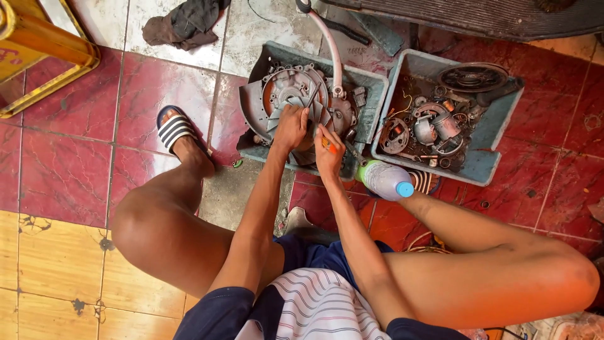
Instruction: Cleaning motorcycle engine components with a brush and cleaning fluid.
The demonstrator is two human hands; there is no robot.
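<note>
I sit on a tiled floor with my knees spread. My left hand rests on a grey engine housing with a finned fan wheel, gripping part of it. My right hand is closed around an orange-handled tool, likely a screwdriver, at the housing's near edge. The housing lies in a grey-blue plastic tray. A curved pale handle bar rises from the housing toward the far side.
A second grey-blue tray to the right holds several small metal engine parts. A clear plastic bottle with a blue cap lies by my right knee. A dark rag lies far left, a yellow frame at upper left.
</note>
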